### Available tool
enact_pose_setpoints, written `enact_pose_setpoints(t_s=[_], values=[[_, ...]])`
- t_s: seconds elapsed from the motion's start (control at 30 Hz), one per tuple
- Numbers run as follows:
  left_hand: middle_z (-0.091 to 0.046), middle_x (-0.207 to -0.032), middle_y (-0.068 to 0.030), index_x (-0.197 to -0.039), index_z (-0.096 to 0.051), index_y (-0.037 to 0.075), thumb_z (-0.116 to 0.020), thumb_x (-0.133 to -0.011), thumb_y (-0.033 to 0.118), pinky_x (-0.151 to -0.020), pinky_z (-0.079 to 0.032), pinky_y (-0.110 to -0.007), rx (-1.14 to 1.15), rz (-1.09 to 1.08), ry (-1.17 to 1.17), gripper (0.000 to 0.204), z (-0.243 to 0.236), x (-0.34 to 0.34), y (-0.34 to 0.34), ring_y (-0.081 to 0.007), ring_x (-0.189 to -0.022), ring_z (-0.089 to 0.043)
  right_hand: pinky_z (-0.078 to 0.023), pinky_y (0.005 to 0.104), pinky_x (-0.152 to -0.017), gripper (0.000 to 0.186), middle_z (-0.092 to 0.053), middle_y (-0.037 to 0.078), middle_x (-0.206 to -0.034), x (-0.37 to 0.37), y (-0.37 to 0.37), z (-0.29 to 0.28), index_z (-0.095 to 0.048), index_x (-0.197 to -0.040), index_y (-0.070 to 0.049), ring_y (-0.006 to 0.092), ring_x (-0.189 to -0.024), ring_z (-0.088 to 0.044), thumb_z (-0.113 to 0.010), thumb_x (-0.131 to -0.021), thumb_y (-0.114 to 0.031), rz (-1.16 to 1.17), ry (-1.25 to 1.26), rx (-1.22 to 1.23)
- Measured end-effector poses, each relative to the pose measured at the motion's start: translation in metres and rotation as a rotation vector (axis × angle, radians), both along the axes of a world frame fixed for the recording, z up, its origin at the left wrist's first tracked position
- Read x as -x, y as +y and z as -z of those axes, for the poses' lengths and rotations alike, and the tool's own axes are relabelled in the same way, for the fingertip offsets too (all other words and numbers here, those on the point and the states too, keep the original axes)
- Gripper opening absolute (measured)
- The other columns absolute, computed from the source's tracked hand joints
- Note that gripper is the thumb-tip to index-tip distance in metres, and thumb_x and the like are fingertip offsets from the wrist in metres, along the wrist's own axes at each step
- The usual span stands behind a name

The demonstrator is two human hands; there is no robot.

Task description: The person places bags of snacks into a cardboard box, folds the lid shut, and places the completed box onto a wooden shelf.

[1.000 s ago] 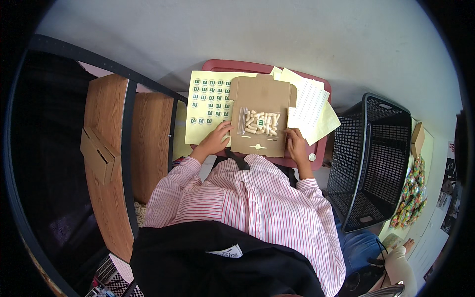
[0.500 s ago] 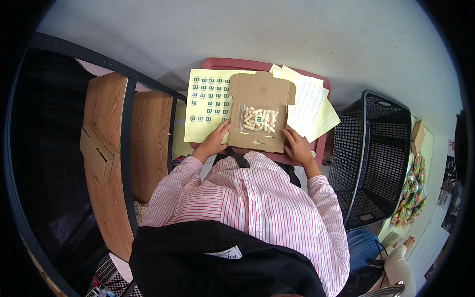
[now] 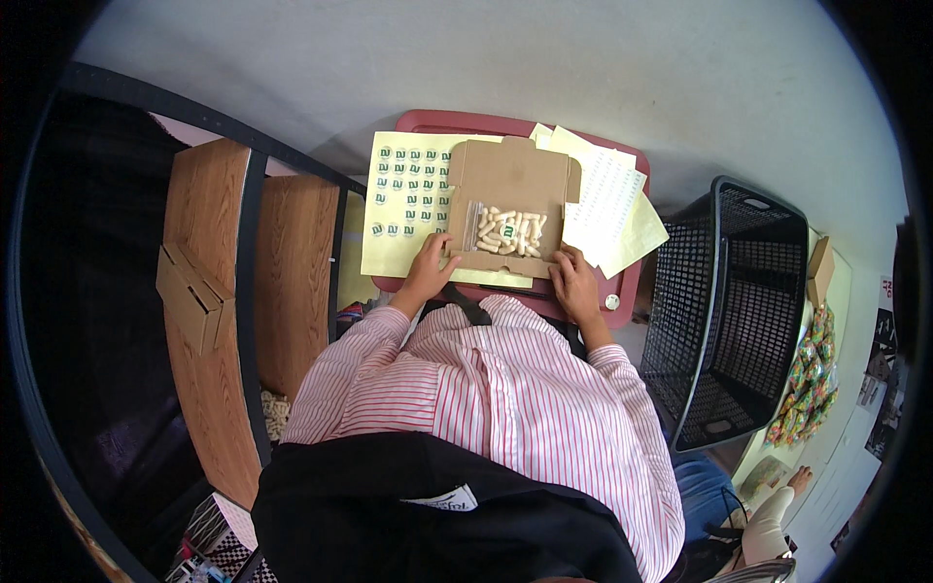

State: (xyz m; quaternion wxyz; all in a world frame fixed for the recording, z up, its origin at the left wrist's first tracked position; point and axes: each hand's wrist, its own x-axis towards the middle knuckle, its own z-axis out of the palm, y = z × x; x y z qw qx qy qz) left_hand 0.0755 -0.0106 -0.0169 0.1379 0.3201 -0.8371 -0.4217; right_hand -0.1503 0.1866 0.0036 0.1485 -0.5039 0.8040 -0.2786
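An opened cardboard mailer box (image 3: 509, 167) lies in front of me, its lid panel spread toward the wall. Inside its near half is a clear zip bag (image 3: 512, 232) of pale capsule-shaped pieces with a round sticker on it. My left hand (image 3: 428, 269) grips the box's near left corner, thumb at the front edge. At the near right corner, my right hand (image 3: 574, 282) holds the side and front edge with bent fingers. The front flap stands raised between both hands. Under the box's left side is a yellow sheet of round green-and-white stickers (image 3: 408, 185).
Everything rests on a red plastic lid (image 3: 457, 121); label sheets (image 3: 607, 199) fan out on its right beside a loose round sticker (image 3: 611, 302). A black crate (image 3: 739, 311) stands right. Wooden shelves (image 3: 209, 194) with a folded carton (image 3: 194, 299) are left. Another person's hand (image 3: 800, 478) shows lower right.
The slotted front flap, lying toward me before, is now folded up at the bag's near side. Both hands have shifted onto the near corners, and the lid's near edge shows more.
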Motion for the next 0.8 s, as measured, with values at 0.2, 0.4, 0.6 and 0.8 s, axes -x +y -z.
enact_pose_setpoints(t_s=[0.2,0.4,0.6,0.8], values=[[-0.042,-0.115,-0.0154,-0.093,-0.057,0.006,-0.061,-0.076,0.007,-0.082,-0.044,-0.037,0.035,0.065,-0.037,0.017,0.0,0.004,0.003,-0.0297,-0.094,-0.052,-0.048,0.0388,-0.076,0.023,-0.046,0.014,-0.12,-0.002,0.001,-0.005,-0.058,-0.1,-0.01,0.0303,-0.095,-0.056,-0.061,-0.078,-0.017,-0.137,0.14,0.02],[-0.038,-0.122,-0.018,-0.09,-0.06,0.009,-0.063,-0.074,0.009,-0.086,-0.044,-0.038,0.089,0.123,-0.075,0.016,0.001,0.003,0.003,-0.0311,-0.098,-0.051,-0.048,0.0385,-0.076,0.02,-0.047,0.015,-0.119,0.0,0.005,0.008,-0.06,-0.095,-0.01,0.0324,-0.094,-0.055,-0.062,-0.076,-0.017,-0.138,0.131,0.031],[-0.032,-0.131,-0.0187,-0.095,-0.061,0.009,-0.069,-0.068,0.011,-0.09,-0.042,-0.038,0.088,0.178,-0.053,0.028,-0.005,-0.001,0.004,-0.0323,-0.106,-0.046,-0.046,0.0391,-0.078,0.023,-0.049,0.014,-0.117,0.003,0.006,0.012,-0.062,-0.093,-0.009,0.032,-0.095,-0.054,-0.065,-0.072,-0.017,-0.192,0.185,0.055],[-0.031,-0.133,-0.018,-0.098,-0.062,0.008,-0.07,-0.067,0.011,-0.091,-0.041,-0.038,0.114,0.212,-0.065,0.031,0.002,-0.004,0.002,-0.0323,-0.107,-0.045,-0.045,0.0388,-0.08,0.024,-0.049,0.012,-0.115,0.002,0.006,0.004,-0.061,-0.093,-0.009,0.0293,-0.1,-0.051,-0.064,-0.072,-0.02,-0.239,0.185,0.015]])
